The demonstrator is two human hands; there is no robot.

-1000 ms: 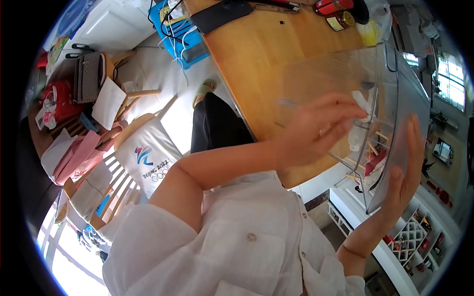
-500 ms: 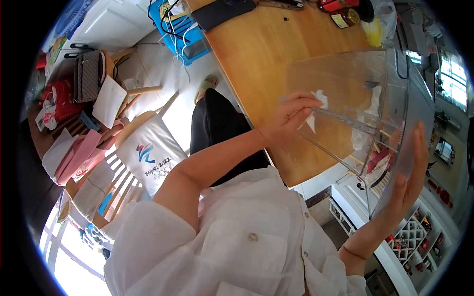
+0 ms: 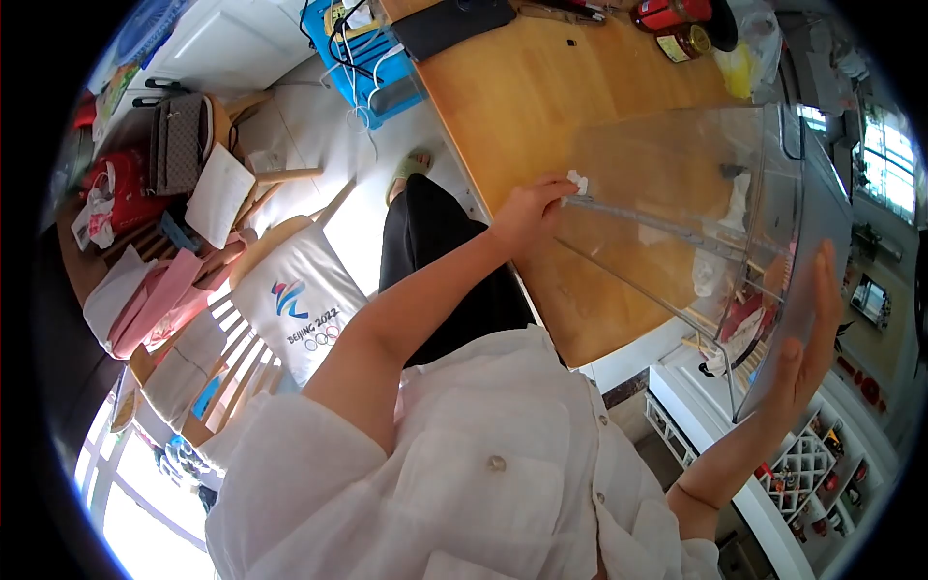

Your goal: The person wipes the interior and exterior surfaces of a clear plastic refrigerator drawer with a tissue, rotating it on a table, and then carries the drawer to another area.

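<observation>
A clear, box-like container (image 3: 657, 184) with straight ribs and edges stands tilted over the right part of the wooden table (image 3: 503, 106). My left hand (image 3: 532, 215) pinches a small crumpled white tissue (image 3: 578, 182) at the container's near left edge, by the end of a long rib. Flat against the container's greyish right side lies my right hand (image 3: 807, 338), fingers stretched out and thumb apart. Through the clear wall a whitish, crumpled item (image 3: 710, 271) shows, but I cannot make out what it is.
Along the table's far side are a dark pouch (image 3: 454, 27), a jar (image 3: 684, 43), a red item (image 3: 667, 12) and a yellow bag (image 3: 737, 70). A blue stool (image 3: 391, 97) with cables stands left of the table. Chairs with a white cushion (image 3: 300, 300) and bags are farther left.
My left hand has moved left with the tissue, from the container's middle to its near left edge. My right hand stays on the right side, and the container is tilted slightly differently.
</observation>
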